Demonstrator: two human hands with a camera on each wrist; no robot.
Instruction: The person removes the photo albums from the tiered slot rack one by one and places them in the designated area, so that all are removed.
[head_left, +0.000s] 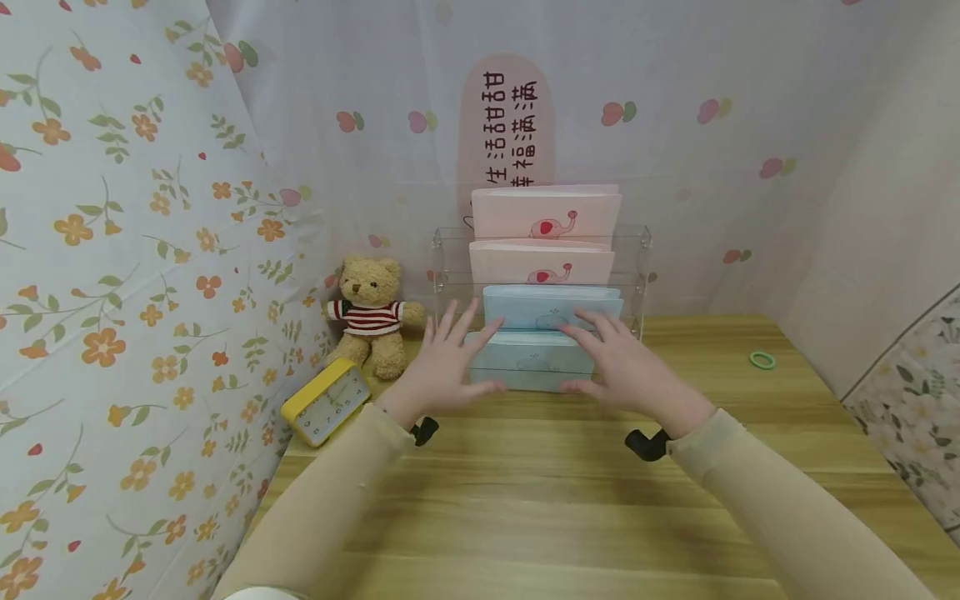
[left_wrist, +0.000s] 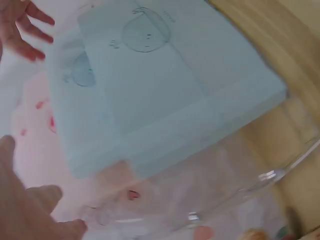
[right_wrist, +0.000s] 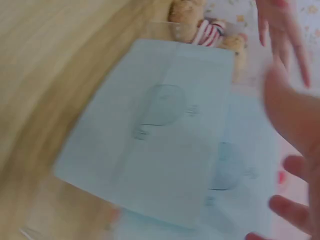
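Observation:
A clear acrylic rack (head_left: 647,237) stands at the back of the table with flat folded packs in stepped tiers. In front is a pale blue pack (head_left: 534,357) with a whale drawing, and a second blue pack (head_left: 525,305) stands behind it. Two pink packs with a red elephant, a lower one (head_left: 498,265) and a higher one (head_left: 510,217), fill the rear tiers. My left hand (head_left: 442,367) is at the left side of the blue packs, fingers spread. On their right side, my right hand (head_left: 630,362) also has its fingers apart. Neither hand grips anything.
Left of the rack sits a teddy bear (head_left: 371,321) in a striped shirt, with a yellow alarm clock (head_left: 326,402) in front of it. A green ring (head_left: 762,360) lies on the wooden table (head_left: 540,517) at the right. Printed curtains (head_left: 135,250) hang around the table.

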